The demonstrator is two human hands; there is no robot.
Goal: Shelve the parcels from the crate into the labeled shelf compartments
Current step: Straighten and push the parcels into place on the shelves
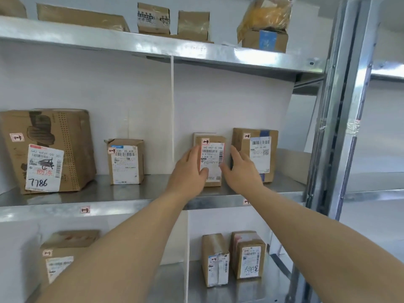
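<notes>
A small brown parcel (211, 149) with a white shipping label and a red-edged "1-4" tag stands upright on the middle metal shelf (122, 191), just right of the white divider (172, 110). My left hand (190, 169) holds its left side, thumb across the label. My right hand (241, 169) holds its right side, between this parcel and a larger "1-4" box (255, 154). The shelf edge carries a "1-3" label (85, 209); a second label (246, 201) shows beside my right forearm. The crate is out of view.
Left of the divider stand a large box marked 7786 (48, 149) and a small "1-3" box (125, 160). More parcels fill the top shelf (153, 47) and the lower compartments. A steel upright (336, 127) bounds the shelf on the right.
</notes>
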